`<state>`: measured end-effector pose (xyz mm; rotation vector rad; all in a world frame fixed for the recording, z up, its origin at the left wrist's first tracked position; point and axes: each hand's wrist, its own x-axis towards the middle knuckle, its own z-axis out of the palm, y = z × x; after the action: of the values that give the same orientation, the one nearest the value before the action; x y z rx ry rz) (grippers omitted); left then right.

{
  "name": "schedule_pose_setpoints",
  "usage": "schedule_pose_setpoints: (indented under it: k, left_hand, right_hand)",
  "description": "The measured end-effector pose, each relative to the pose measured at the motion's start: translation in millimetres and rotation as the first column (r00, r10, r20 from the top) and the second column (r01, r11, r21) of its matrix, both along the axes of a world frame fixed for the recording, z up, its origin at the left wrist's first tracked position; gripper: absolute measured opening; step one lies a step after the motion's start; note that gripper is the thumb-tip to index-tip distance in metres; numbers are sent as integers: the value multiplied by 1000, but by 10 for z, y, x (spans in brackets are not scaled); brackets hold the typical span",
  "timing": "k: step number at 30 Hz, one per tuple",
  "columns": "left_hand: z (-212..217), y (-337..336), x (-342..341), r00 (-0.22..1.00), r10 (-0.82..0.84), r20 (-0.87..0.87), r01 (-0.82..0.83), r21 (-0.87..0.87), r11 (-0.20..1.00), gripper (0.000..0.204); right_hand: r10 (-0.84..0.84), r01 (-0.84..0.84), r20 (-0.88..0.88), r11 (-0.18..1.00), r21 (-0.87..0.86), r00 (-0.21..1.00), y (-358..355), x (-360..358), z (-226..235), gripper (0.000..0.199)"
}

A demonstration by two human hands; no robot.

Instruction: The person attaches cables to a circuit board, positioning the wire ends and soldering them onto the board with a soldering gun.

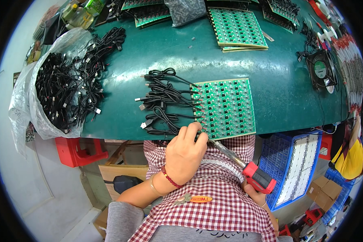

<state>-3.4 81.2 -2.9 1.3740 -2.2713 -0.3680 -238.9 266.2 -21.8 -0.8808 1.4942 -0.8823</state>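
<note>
A green circuit board panel lies near the table's front edge, with several black USB cables fanned out from its left side. Thin red wire ends meet that side of the board. My left hand is at the panel's lower left corner, fingers pinched together over the end of the nearest cable; the fingertips hide the exact grip. Below the panel, my right hand holds a soldering iron with a red and black handle. Its metal shaft slants up left, and the tip is close to my left fingertips.
A clear plastic bag full of black cables sits at the table's left. Stacked green panels and a grey bag lie at the back. A small black fan stands at right; a blue crate is below the edge.
</note>
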Motion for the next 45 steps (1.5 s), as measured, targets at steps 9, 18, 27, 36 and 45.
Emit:
schedule_pose_setpoints:
  k: [9,18,27,36,45]
  left_hand:
    - [-5,8,-3,1000,-12,8,12,-10,1000,16]
    - [15,29,3,1000,-10,7,10,1,1000,16]
    - [5,17,-2,1000,-9,17,9,-9,1000,15]
    - [62,-8,-87,999,-38,-23,37,-16,999,14]
    - [170,92,29,990,-52,129,47,43,998,16]
  right_hand:
    - [-52,55,82,998,-42,995,12,6,32,18]
    - [-95,95,54,995,-3,994,-57,68,104,20]
    - [-64,71,123,996,-49,990,40,-8,-20,18]
    - [-118,109,-37,977,-185,992,36,-21,-19,18]
    - [-203,431,585,857,-281,785,-1022,200,347,26]
